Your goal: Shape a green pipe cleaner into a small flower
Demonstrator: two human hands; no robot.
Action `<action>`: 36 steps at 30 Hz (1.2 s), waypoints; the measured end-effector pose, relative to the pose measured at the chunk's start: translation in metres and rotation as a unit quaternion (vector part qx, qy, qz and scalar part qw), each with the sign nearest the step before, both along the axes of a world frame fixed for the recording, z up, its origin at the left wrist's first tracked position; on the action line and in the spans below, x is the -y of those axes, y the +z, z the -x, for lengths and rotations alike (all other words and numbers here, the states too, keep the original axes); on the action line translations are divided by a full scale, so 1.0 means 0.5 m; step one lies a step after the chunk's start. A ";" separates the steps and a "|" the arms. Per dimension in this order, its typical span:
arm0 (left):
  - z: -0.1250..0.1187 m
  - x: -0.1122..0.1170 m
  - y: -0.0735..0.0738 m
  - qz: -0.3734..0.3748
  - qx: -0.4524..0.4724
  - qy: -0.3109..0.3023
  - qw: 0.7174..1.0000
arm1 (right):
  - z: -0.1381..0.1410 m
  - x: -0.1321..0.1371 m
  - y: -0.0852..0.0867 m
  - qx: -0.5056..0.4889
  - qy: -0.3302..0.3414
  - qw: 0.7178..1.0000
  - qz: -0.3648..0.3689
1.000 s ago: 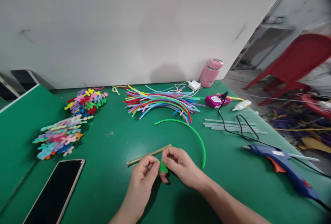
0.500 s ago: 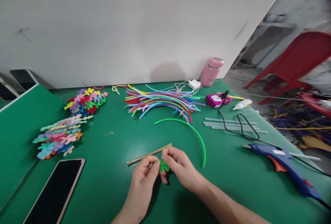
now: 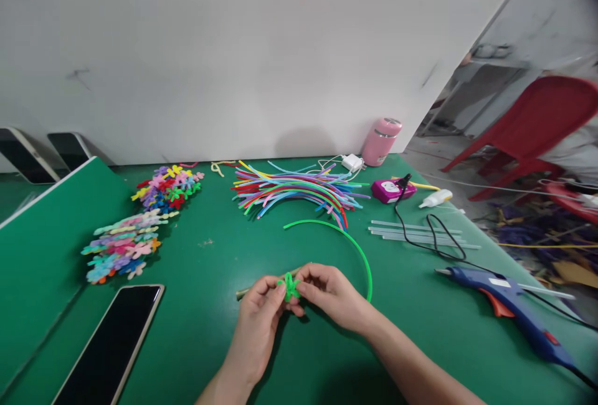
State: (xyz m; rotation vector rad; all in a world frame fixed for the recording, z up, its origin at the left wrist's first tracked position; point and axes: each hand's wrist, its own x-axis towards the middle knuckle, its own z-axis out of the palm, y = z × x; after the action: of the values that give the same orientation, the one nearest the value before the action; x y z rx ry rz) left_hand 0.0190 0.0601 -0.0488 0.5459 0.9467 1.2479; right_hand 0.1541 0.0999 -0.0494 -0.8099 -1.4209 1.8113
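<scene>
Above the green table (image 3: pixel 196 305), my left hand (image 3: pixel 261 321) and right hand (image 3: pixel 334 296) both pinch a small green flower (image 3: pixel 289 285).

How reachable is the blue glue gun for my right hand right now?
Probably yes: the glue gun lies out past the right hand, bare table between them, only the curved green stem close by. But that hand and the left hand both pinch the green flower, so it isn't free.
</scene>
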 end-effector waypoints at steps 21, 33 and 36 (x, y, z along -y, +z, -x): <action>0.003 -0.001 -0.005 0.005 -0.099 -0.057 0.993 | -0.013 0.006 0.015 0.239 -0.032 0.946 -0.217; 0.005 0.006 0.000 -0.008 -0.085 -0.086 0.993 | -0.005 0.006 -0.002 0.130 0.030 0.987 -0.088; 0.009 0.007 -0.003 -0.009 -0.091 -0.104 0.990 | -0.008 0.007 -0.004 0.122 0.035 0.989 -0.075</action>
State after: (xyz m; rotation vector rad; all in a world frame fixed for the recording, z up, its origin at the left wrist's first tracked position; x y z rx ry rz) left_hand 0.0144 0.0567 -0.0503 0.7638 1.0035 1.0314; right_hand 0.1580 0.0966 -0.0515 -0.9380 -1.7380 1.6765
